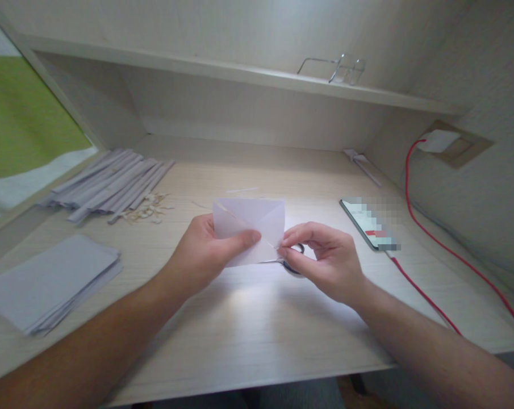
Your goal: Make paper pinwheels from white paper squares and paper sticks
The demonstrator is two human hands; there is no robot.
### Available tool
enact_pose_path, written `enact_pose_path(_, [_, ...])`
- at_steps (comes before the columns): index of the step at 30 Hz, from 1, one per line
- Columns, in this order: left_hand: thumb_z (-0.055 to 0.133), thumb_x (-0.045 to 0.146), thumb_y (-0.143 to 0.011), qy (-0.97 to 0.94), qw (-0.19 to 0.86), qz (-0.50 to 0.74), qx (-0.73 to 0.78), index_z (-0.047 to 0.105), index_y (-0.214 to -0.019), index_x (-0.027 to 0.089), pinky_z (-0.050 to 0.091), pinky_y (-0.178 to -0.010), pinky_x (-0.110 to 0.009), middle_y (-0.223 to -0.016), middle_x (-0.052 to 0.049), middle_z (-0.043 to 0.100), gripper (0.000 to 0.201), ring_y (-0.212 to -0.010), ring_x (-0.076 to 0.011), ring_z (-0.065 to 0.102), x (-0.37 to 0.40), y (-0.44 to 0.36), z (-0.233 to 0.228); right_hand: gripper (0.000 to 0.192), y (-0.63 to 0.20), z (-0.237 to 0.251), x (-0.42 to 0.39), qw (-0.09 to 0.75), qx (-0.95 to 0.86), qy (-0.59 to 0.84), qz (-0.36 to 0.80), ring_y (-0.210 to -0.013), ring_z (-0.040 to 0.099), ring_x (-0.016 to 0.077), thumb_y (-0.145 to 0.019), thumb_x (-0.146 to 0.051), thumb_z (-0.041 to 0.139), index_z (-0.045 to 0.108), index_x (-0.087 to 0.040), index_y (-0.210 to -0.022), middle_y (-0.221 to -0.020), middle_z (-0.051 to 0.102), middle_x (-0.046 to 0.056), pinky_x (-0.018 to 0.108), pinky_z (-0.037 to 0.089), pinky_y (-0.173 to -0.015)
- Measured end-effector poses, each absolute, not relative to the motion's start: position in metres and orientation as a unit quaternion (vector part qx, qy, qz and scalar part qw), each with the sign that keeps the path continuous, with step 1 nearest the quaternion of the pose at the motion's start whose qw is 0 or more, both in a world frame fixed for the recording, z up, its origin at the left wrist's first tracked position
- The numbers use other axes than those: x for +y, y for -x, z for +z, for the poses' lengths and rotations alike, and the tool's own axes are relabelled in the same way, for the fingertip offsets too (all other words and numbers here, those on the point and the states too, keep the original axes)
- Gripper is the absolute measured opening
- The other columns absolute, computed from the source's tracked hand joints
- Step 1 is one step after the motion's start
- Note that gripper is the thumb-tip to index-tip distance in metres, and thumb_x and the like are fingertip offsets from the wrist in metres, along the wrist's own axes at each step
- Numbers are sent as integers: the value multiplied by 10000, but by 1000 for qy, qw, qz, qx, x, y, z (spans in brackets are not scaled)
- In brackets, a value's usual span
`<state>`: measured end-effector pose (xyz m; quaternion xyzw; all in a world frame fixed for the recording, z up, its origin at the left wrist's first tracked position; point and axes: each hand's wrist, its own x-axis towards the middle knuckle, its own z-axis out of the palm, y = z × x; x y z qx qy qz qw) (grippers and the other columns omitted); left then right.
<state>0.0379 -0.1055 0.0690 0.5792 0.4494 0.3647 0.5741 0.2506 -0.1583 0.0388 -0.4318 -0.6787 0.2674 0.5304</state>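
The left hand has its grip closed on a folded white paper, with the thumb lying across the lower front of it and the fingers behind. The right hand pinches the right lower edge of the same paper between thumb and fingertips, a narrow grip. The paper is held up above the surface, near the middle of it. Just behind the right hand, a pair of scissors lies on the surface, partly hidden. To the right lies a phone with a red cable. At the left are a stack of paper sheets and, further back, a row of folded paper strips. Glasses rest on the shelf.
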Motion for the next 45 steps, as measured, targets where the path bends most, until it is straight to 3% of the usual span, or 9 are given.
enact_pose_path(5, [819, 371, -700, -581, 573, 365, 449, 807, -900, 176, 565, -720, -344, -915, -67, 802, 279, -826, -300, 721, -106, -38, 69, 82, -249, 40, -158, 533, -672, 442, 264, -833, 722, 205, -826, -141, 773, 744, -204, -871, -877, 773, 55, 347, 588, -742])
enact_pose_path(14, [829, 364, -715, -570, 587, 374, 437, 801, -909, 178, 561, -733, -313, -916, -55, 802, 270, -820, -267, 723, -106, -39, 66, 98, -247, 41, -157, 543, -658, 447, 267, -811, 719, 198, -814, -115, 765, 744, -203, -850, -855, 770, 51, 335, 580, -714])
enact_pose_path(24, [834, 371, -721, -570, 587, 381, 431, 804, -934, 185, 569, -779, -329, -958, -52, 804, 284, -880, -292, 729, -104, -39, 62, 104, -247, 42, -157, 552, -649, 441, 282, -809, 715, 193, -800, -107, 770, 739, -200, -834, -839, 761, 46, 326, 575, -703])
enact_pose_path(35, [819, 324, -749, -571, 590, 382, 424, 791, -926, 178, 558, -745, -306, -915, -34, 801, 230, -830, -247, 715, -105, -41, 62, 127, -245, 44, -157, 568, -603, 451, 331, -730, 668, 143, -802, -142, 803, 697, -190, -853, -805, 706, 14, 269, 524, -652])
enact_pose_path(45, [813, 342, -729, -582, 565, 378, 447, 795, -910, 160, 536, -708, -309, -914, -59, 804, 257, -811, -260, 709, -103, -40, 65, 75, -246, 40, -154, 552, -596, 464, 353, -737, 660, 149, -852, -176, 754, 683, -198, -857, -840, 708, 26, 282, 510, -657])
